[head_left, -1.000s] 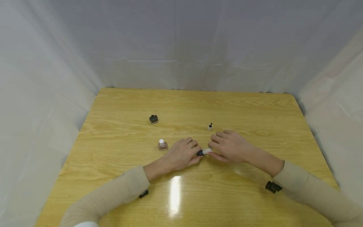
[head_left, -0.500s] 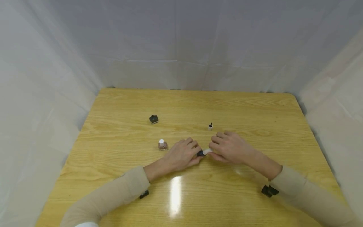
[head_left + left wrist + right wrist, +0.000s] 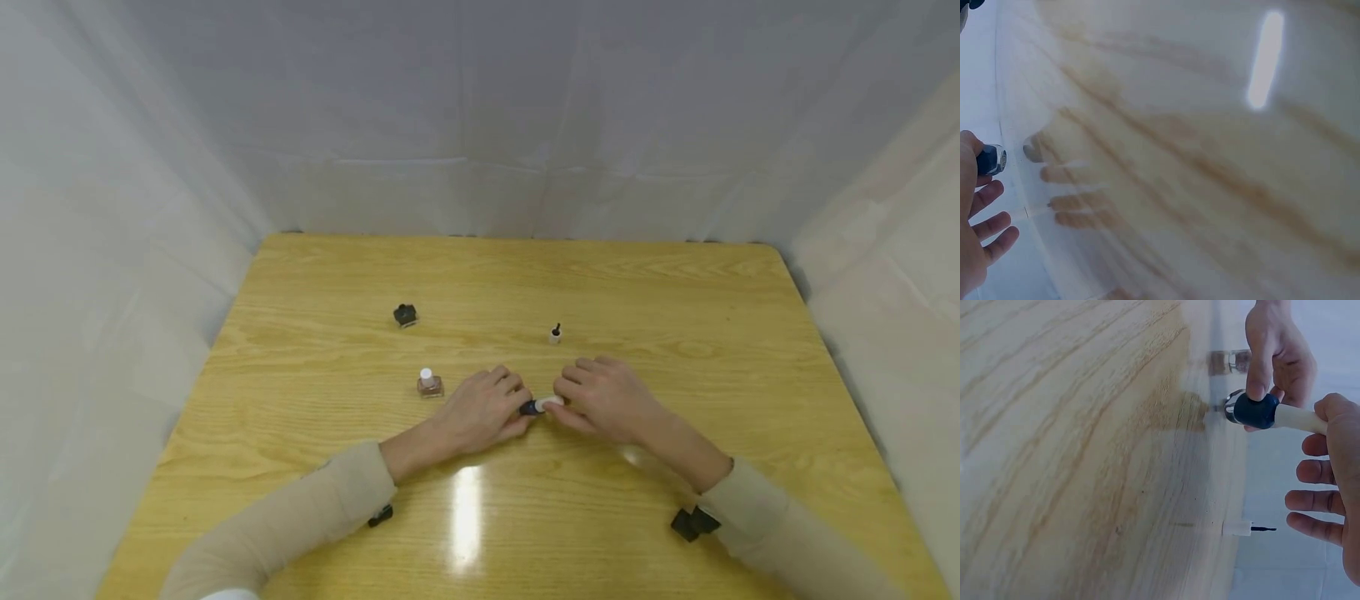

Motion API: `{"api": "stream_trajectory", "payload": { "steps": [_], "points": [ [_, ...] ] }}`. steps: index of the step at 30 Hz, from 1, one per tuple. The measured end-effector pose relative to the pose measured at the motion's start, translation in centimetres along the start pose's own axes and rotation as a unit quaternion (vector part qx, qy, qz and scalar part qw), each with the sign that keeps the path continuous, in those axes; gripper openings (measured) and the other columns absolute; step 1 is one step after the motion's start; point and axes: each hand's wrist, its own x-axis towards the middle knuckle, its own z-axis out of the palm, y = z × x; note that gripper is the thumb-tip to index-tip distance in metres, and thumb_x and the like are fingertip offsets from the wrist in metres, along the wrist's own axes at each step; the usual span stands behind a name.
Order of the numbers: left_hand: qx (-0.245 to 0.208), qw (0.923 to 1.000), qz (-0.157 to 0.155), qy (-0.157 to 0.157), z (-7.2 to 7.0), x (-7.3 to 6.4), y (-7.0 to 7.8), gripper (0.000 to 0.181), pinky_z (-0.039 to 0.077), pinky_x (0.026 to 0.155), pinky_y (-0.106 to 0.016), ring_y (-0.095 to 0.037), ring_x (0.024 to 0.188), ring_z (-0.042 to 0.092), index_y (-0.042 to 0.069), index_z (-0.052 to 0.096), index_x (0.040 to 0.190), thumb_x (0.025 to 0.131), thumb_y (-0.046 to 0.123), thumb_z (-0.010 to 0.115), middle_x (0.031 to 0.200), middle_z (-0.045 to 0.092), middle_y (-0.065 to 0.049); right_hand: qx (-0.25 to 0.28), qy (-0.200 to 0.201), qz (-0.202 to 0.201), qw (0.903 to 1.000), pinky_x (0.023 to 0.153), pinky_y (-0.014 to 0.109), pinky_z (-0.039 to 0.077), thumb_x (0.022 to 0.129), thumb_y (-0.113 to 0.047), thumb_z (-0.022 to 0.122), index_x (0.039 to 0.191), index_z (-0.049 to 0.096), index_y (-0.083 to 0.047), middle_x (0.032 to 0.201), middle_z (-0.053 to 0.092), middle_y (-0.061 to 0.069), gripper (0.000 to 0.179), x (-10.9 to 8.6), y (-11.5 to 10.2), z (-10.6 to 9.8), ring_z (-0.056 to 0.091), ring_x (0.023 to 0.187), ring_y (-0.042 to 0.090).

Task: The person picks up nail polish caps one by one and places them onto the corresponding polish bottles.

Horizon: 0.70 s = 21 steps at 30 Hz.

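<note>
My left hand (image 3: 487,407) holds a dark blue nail polish bottle (image 3: 1255,411) between thumb and fingers, tilted on its side just over the table. Its white cap (image 3: 1297,418) is pinched by the thumb and forefinger of my right hand (image 3: 611,402); the other right fingers are spread loosely in the right wrist view. Cap and bottle are in line and touch. Left of my left hand stands a pinkish nail polish bottle (image 3: 431,386) with a white cap on. Farther back is a small black bottle (image 3: 405,315) with no white cap on it.
Beyond my right hand, a loose white cap (image 3: 555,336) stands with its black brush pointing up. The wooden table (image 3: 315,517) has pale sheeting (image 3: 495,108) hung behind it and at both sides. A bright light reflection lies on the tabletop near me.
My right wrist and forearm have swung toward me and to the left, turning the right hand at the cap. My left hand and the blue bottle have stayed almost still.
</note>
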Motion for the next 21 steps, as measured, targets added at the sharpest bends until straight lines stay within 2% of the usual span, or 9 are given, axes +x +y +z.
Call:
{"api": "stream_trajectory", "payload": {
  "steps": [4,7,14,21],
  "points": [
    [0.0,1.0,0.003,0.0,-0.1,0.0,0.1,0.022,0.062,0.081,-0.028,-0.018,0.101,0.07,0.017,0.073,0.108,0.101,0.038,0.068,0.107,0.077,-0.002,-0.002,0.014,0.016,0.9998,0.053,0.023,0.046,0.113,-0.052,0.029,0.073,0.06,-0.019,0.068,0.058,-0.006,0.061,-0.1,-0.2,0.3,0.053,0.059,0.01],
    [0.002,1.0,0.002,-0.002,-0.2,0.1,0.2,0.023,0.062,0.081,-0.028,-0.018,0.101,0.07,0.018,0.073,0.109,0.101,0.038,0.067,0.108,0.077,-0.002,0.003,0.024,0.02,0.9995,0.053,0.024,0.047,0.113,-0.052,0.033,0.073,0.062,-0.019,0.067,0.058,-0.006,0.059,-0.1,-0.3,0.3,0.054,0.059,0.01],
    [0.003,1.0,0.001,0.005,-0.2,0.1,0.2,0.024,0.062,0.08,-0.027,-0.018,0.1,0.07,0.017,0.073,0.109,0.101,0.04,0.067,0.107,0.077,-0.002,0.011,0.039,0.004,0.9992,0.055,0.026,0.053,0.11,-0.055,0.043,0.079,0.068,-0.017,0.071,0.064,-0.004,0.056,0.1,0.0,-0.2,0.059,0.061,0.012],
    [0.005,1.0,-0.001,0.004,-0.4,0.1,0.1,0.026,0.061,0.08,-0.027,-0.018,0.101,0.07,0.017,0.073,0.11,0.101,0.041,0.066,0.108,0.076,-0.002,0.015,0.011,-0.026,0.9995,0.063,0.031,0.06,0.104,-0.054,0.059,0.088,0.072,-0.017,0.078,0.068,-0.004,0.042,0.3,0.8,-0.9,0.066,0.068,0.014]
  ]
}}
